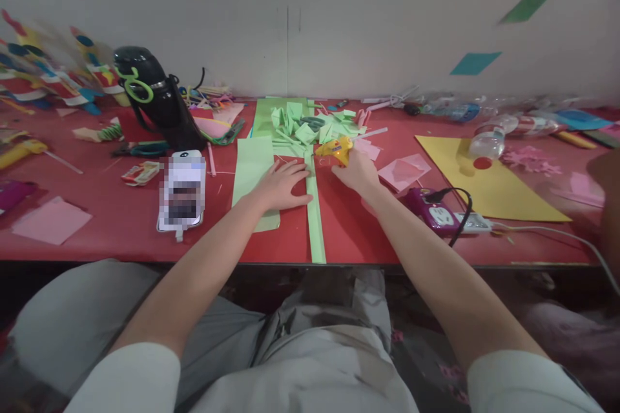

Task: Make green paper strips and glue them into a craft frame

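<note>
My right hand (pixel 359 174) grips a yellow hot glue gun (pixel 335 150), whose nozzle points left at the top part of a long folded strip of light green paper (pixel 314 222). A clear glue stick pokes out of the gun's back. My left hand (pixel 285 186) lies flat with its fingers spread, fingertips at the strip's left edge. Under its palm is a light green paper sheet (pixel 252 161). Just beyond both hands sits a heap of folded green paper pieces (pixel 305 129), with dark-handled scissors partly buried in it.
A phone (pixel 183 190) and a black bottle (pixel 152 100) stand to the left, near paper rockets (pixel 62 80). On the right are a purple power socket (pixel 433 211) with cables, yellow paper (pixel 508 190) and plastic bottles (pixel 487 142). Another person's arm shows at the right edge.
</note>
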A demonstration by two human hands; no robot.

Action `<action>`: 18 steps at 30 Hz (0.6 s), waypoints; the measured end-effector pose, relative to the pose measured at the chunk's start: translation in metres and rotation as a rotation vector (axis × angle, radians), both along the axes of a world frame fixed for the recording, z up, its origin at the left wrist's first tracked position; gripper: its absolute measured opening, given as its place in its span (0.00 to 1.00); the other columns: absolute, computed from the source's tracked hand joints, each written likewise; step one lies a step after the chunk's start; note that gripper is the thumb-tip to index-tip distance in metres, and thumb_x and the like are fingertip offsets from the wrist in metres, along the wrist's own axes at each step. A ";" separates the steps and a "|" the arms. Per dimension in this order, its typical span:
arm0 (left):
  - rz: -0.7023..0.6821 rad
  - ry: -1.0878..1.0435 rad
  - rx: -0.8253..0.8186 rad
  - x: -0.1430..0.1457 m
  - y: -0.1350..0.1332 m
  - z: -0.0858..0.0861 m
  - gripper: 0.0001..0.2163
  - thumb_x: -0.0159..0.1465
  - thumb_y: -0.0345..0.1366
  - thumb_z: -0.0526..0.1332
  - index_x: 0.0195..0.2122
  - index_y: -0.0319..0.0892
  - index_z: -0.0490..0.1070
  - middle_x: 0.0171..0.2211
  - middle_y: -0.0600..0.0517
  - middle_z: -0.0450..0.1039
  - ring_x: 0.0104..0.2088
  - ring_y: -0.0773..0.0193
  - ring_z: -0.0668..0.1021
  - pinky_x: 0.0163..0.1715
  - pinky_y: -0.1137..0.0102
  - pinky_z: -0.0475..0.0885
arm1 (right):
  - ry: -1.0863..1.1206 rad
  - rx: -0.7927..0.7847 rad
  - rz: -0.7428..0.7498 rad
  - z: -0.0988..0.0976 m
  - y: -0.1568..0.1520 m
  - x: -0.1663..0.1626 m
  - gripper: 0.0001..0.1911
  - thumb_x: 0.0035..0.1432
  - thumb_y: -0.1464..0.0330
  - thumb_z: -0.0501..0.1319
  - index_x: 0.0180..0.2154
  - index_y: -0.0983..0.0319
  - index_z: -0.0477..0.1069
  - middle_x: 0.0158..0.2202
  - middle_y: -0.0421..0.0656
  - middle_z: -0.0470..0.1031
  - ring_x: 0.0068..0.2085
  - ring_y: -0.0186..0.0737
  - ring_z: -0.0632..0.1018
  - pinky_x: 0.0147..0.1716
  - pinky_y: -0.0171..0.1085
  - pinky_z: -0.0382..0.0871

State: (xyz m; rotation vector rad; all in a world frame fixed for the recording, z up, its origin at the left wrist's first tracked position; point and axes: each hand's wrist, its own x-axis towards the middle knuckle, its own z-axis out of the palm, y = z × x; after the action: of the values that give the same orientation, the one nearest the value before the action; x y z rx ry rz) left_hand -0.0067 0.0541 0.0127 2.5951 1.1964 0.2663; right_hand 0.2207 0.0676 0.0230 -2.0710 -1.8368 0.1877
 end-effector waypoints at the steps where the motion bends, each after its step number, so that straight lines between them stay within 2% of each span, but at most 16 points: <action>1: 0.002 0.000 0.000 0.000 0.000 0.000 0.33 0.63 0.57 0.56 0.66 0.46 0.62 0.71 0.46 0.53 0.71 0.48 0.54 0.69 0.50 0.40 | -0.011 -0.002 0.008 0.001 0.000 0.000 0.21 0.53 0.63 0.60 0.48 0.66 0.70 0.44 0.57 0.78 0.44 0.59 0.80 0.38 0.48 0.73; 18: 0.019 0.090 0.018 0.002 -0.001 0.003 0.36 0.63 0.61 0.52 0.67 0.45 0.60 0.71 0.49 0.52 0.71 0.50 0.54 0.70 0.51 0.42 | -0.132 -0.086 0.018 0.018 -0.010 -0.003 0.18 0.57 0.66 0.57 0.48 0.67 0.71 0.44 0.57 0.78 0.44 0.54 0.79 0.38 0.41 0.72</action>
State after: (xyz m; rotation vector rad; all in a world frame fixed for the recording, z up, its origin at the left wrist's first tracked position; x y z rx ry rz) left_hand -0.0046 0.0533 0.0153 2.6382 1.2549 0.1664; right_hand 0.2174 0.0575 0.0408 -2.1728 -1.9568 0.1397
